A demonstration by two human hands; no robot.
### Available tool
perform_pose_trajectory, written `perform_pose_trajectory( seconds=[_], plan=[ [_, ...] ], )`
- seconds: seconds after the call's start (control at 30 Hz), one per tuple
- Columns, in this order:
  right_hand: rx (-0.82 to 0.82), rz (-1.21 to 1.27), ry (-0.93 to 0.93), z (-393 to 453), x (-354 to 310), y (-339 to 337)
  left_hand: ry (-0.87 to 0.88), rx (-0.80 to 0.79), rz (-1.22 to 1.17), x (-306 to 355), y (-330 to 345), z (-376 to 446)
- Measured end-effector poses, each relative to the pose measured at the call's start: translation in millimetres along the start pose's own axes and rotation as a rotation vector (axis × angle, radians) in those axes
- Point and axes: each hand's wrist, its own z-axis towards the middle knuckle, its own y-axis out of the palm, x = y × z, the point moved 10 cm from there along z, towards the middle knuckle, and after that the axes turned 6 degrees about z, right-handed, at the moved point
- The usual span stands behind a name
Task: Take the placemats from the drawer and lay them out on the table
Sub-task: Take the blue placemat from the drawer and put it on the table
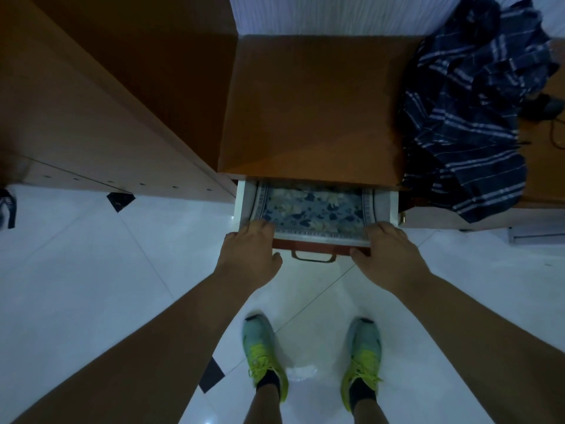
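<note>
- Placemats (312, 209) lie flat in open drawer (391, 206), 12 o'clock from my shoes.
- My left hand (249, 255) and right hand (386, 255) curl fingers over drawer's front edge onto placemats' near corners.

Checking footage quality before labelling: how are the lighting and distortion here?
Head view: dim, bluish light; glare patch on the glossy white floor tiles; wide-angle bending slants the brown wooden cabinet; the blue floral placemat stays readable between the left hand and right hand.
</note>
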Motion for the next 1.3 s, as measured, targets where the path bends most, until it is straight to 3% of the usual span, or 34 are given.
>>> perform_pose_trajectory(
  seconds=[0.2, 0.4, 0.47, 0.63, 0.7, 0.77, 0.87, 0.97, 1.1, 1.23, 1.3],
  plan=[
    [-0.087, -0.077, -0.001, -16.3, 9.3, 28.2, 0.002, 0.003, 0.019, -11.8, 30.8, -16.5],
    [-0.069, -0.149, 0.003, -22.3, 9.7, 33.4, -0.005, 0.003, 0.014, -9.6, 27.6, -13.6],
    [-0.071, -0.193, 0.016, -18.8, 5.7, 30.9, -0.047, -0.064, 0.041, -10.6, 25.4, -6.2],
    [-0.163, -0.233, 0.12, -1.6, 2.9, 29.3, -0.164, -0.405, 0.116, -24.7, 54.2, 17.9],
    [-0.235, -0.13, 0.204, 3.5, 8.8, 35.9, -0.197, -0.457, 0.005, -24.8, 62.8, 22.4],
    [-0.26, 0.156, 0.311, 8.1, 17.4, 43.0, -0.305, -0.418, -0.219, -25.6, 60.6, 25.4],
    [-0.171, 0.562, 0.411, 13.0, 26.7, 42.0, -0.492, -0.22, -0.678, -33.2, 43.6, 28.8],
    [-0.085, 0.763, 0.455, 10.6, 31.2, 31.6, -0.678, -0.007, -1.07, -49.2, 36.8, 19.8],
    [-0.063, 0.767, 0.422, 10.2, 30.6, 27.3, -0.728, 0.046, -1.146, -58.4, 33.3, 25.1],
    [-0.06, 0.733, 0.352, 7.1, 25.5, 27.5, -0.564, -0.138, -1.097, -26.0, 25.5, 38.4],
    [-0.047, 0.749, 0.34, 3.1, 23.2, 23.9, -0.567, -0.227, -1.067, -19.3, 29.8, 33.1]
  ],
)
